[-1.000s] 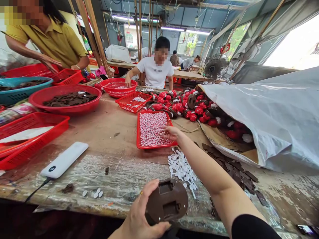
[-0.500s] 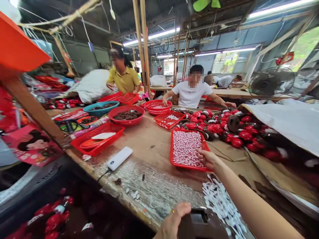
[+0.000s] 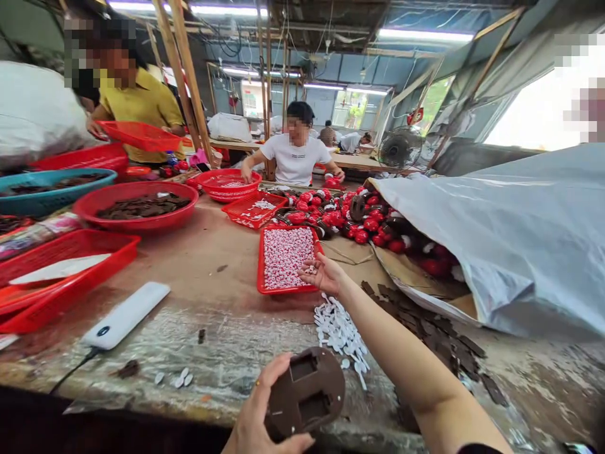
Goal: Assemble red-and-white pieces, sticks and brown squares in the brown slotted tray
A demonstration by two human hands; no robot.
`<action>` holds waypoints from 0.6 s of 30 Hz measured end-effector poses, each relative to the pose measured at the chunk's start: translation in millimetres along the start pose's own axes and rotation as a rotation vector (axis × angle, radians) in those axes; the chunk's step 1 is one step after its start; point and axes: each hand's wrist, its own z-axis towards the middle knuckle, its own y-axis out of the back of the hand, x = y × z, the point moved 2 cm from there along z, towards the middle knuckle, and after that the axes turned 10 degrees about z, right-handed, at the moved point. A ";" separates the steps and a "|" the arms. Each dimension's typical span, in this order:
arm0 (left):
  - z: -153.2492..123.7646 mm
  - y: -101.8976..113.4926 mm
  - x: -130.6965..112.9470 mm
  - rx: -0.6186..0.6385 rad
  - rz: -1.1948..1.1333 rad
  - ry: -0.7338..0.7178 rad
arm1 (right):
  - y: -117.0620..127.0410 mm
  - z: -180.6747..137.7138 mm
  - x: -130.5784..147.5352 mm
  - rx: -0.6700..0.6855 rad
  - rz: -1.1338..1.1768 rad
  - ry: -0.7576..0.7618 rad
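Note:
My left hand (image 3: 258, 410) grips a dark brown oval plastic part (image 3: 306, 394) above the table's near edge. Two rectangular recesses show on its upturned face. At the right edge of a red tray (image 3: 288, 291) full of small pink-and-white pieces (image 3: 286, 255), my right hand (image 3: 324, 274) is turned palm up, its fingers loosely curled. A few of those small pieces rest on the fingers. White spoon-shaped pieces (image 3: 338, 325) lie in a heap below my right wrist, and flat dark brown strips (image 3: 435, 328) spread to the right of the forearm.
Red-and-brown toy parts (image 3: 331, 214) pile up behind the tray, partly under a white sheet (image 3: 529, 233). At left are a red basin (image 3: 137, 224), a red tray (image 3: 125, 255) and a white power bank (image 3: 126, 315). Two co-workers (image 3: 297, 157) work across the table.
My view has swung to the right. My right hand has turned palm up with small pieces on its fingers. My left hand has raised and tilted the brown part into fuller view.

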 end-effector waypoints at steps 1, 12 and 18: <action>0.2 1.1 -1.4 0.008 -0.002 -0.010 | 0.4 -1.7 -0.4 0.007 -0.008 0.003; 0.4 8.1 -18.2 -0.039 0.025 0.121 | -2.5 -34.6 -16.5 0.086 -0.210 0.068; 5.6 15.0 -25.7 -0.027 0.007 0.152 | -15.3 -128.4 -64.5 0.732 -1.245 0.321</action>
